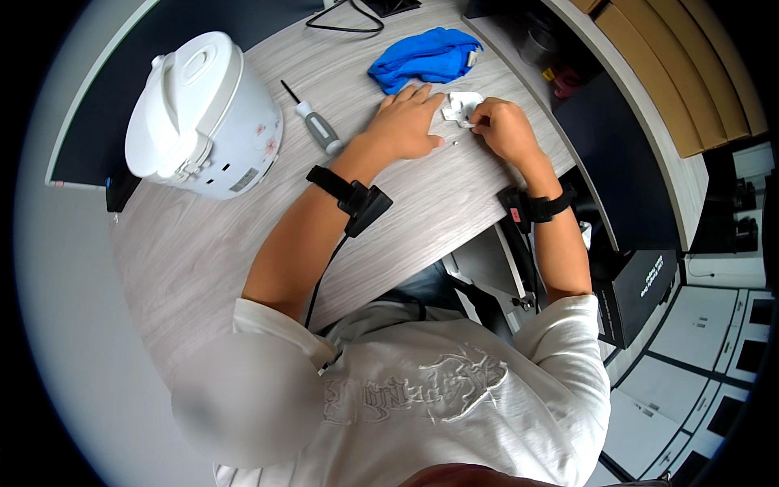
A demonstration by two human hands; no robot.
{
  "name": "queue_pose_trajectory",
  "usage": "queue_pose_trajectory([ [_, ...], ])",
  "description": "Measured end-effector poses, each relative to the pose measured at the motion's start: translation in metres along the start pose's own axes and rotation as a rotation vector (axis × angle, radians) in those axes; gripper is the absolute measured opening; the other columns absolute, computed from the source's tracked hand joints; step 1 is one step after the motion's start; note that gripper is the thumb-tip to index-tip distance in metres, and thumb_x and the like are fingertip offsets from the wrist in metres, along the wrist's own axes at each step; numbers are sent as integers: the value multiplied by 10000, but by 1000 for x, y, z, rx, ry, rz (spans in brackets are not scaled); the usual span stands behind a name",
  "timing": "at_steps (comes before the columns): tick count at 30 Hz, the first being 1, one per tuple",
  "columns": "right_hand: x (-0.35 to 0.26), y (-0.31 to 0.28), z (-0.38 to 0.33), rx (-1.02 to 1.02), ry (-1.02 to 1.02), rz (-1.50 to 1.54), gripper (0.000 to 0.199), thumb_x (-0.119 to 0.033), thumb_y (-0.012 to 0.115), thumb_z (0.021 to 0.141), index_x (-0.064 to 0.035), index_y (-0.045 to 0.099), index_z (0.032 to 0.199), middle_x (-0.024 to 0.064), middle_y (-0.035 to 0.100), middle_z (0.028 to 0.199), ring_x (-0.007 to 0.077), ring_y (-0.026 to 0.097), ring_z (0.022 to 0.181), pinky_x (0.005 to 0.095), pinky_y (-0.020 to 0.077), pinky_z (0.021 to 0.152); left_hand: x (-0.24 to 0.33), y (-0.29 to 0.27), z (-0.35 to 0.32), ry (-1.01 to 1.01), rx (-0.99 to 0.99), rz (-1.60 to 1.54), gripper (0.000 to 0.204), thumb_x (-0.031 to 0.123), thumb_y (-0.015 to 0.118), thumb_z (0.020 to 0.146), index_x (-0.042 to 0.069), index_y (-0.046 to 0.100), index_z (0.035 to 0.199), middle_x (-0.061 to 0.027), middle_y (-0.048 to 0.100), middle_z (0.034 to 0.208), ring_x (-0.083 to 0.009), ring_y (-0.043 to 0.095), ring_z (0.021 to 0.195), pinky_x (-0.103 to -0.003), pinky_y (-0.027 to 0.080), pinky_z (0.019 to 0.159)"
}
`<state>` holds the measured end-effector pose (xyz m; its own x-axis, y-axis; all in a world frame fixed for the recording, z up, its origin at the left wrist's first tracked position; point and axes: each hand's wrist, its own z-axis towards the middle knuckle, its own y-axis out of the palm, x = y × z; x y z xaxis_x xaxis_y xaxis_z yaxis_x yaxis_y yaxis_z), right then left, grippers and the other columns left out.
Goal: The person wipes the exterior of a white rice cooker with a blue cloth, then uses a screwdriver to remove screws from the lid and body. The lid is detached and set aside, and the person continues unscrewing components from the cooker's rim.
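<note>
My left hand (406,122) lies palm down on the table, fingers spread and pointing toward a bunched blue cloth (426,58). To its right is a small white plastic part (463,105) with an irregular outline. The bent fingers of my right hand (506,130) are pinched at that part's near right edge; their tips are partly hidden. A tiny light-coloured piece (455,144) lies on the tabletop between my hands. Left of my left hand rests a screwdriver (318,128) with a grey and white handle, its dark shaft pointing away.
A white rice cooker (231,134) with its lid down stands at the far left of the wooden table (195,252). A black cable (357,29) lies at the back. Along the right runs a shelf with a clear cup (537,47). A black box (637,296) sits beyond my right arm.
</note>
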<state>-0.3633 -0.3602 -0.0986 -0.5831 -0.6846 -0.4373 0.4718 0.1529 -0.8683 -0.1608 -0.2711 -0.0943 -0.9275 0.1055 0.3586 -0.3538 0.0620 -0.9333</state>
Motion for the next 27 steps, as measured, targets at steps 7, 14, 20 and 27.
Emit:
queue_pose_trajectory([
  [7, -15, -8, 3, -4, -17, -33, 206, 22, 760, 738, -18, 744, 939, 152, 727, 910, 295, 691, 812, 380, 537, 743, -3, -26, -66, 128, 224, -118, 629, 279, 745, 872, 64, 529, 1422, -208, 467, 1507, -376, 426, 1400, -472, 365, 1141],
  [14, -104, -7, 30, 52, -86, 278, 145, -27, 749, 835, 2, 736, 976, 104, 713, 849, 160, 655, 714, 298, 523, 688, -13, -74, -159, 135, 384, -299, 443, 239, 733, 884, 66, 643, 1281, -177, 684, 1217, -339, 653, 1101, -422, 514, 945],
  [20, -197, 28, 58, 34, -356, 486, 150, -36, 755, 841, -11, 742, 988, 64, 701, 827, 125, 608, 711, 260, 494, 666, -50, -100, -230, 40, 770, -304, 281, 124, 761, 856, 83, 727, 1132, -117, 746, 1027, -240, 695, 895, -326, 521, 802],
  [27, -246, 49, 86, 204, -531, 617, 421, -22, 777, 756, -114, 715, 1162, 47, 671, 1075, 177, 620, 954, 303, 515, 768, -103, -112, -270, -87, 1174, -77, 362, 111, 819, 811, 98, 703, 1154, -81, 689, 1137, -221, 640, 1045, -331, 517, 826],
])
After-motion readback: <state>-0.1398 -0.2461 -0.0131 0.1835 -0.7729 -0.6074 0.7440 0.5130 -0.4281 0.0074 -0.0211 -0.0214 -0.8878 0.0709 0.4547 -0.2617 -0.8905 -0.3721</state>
